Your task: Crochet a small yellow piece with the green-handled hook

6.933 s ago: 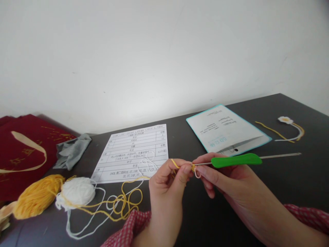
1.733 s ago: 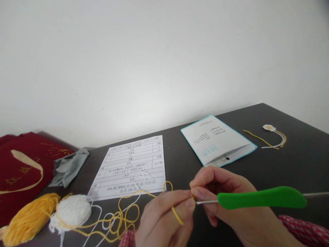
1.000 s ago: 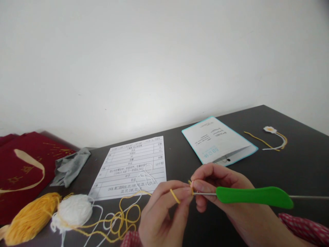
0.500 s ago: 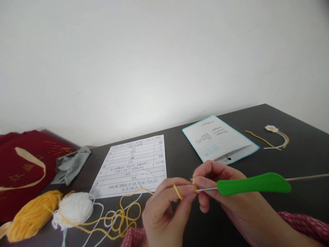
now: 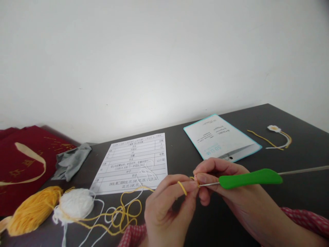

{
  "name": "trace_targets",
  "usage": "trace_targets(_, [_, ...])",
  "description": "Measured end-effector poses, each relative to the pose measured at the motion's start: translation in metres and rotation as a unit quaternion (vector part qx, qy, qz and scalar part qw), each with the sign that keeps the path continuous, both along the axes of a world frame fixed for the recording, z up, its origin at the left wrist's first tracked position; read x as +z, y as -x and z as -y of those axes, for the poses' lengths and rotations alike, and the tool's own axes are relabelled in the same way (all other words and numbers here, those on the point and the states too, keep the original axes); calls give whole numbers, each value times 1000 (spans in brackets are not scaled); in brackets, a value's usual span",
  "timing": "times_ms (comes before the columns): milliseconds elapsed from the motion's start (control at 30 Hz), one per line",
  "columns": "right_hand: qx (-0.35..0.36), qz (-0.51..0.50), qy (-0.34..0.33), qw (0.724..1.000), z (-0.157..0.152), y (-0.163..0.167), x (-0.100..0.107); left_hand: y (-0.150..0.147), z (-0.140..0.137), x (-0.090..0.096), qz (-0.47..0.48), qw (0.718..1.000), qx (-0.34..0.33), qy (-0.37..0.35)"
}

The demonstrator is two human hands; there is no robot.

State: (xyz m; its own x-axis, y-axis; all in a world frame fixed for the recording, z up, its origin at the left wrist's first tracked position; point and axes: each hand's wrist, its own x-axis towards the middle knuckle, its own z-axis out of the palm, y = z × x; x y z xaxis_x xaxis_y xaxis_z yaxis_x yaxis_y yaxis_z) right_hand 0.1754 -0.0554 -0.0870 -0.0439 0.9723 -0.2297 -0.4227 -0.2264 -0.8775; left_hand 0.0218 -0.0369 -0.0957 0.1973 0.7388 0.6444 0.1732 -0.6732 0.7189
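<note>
Got green-handled hook (image 5: 250, 179) clamped in right hand (image 5: 240, 197), lying pretty much sideways, aimed left, sloping up slightly rightward, sitting mostly right of pinch. Pinching tiny yellow yarn piece (image 5: 198, 185) in left hand (image 5: 169, 206), by hook's front.

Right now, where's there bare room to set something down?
Bare dark tabletop shows between the printed sheet and blue-edged packet, and right of the flower, out to the table's edge. It's crowded at the left, with the red bag, grey pouch, yellow yarn, white yarn and loose strands, and at front middle, where the left hand, right hand and green-handled hook are.
</note>
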Motion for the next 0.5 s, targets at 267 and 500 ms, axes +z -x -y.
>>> trace_targets(267, [-18, 1, -15, 1000, -4, 0, 4, -1, -2, 1, 26, 998, 7, 60])
trace_targets(500, [-8, 40, -106, 994, -1, -3, -4, -3, 1, -6, 125, 973, -2, 194])
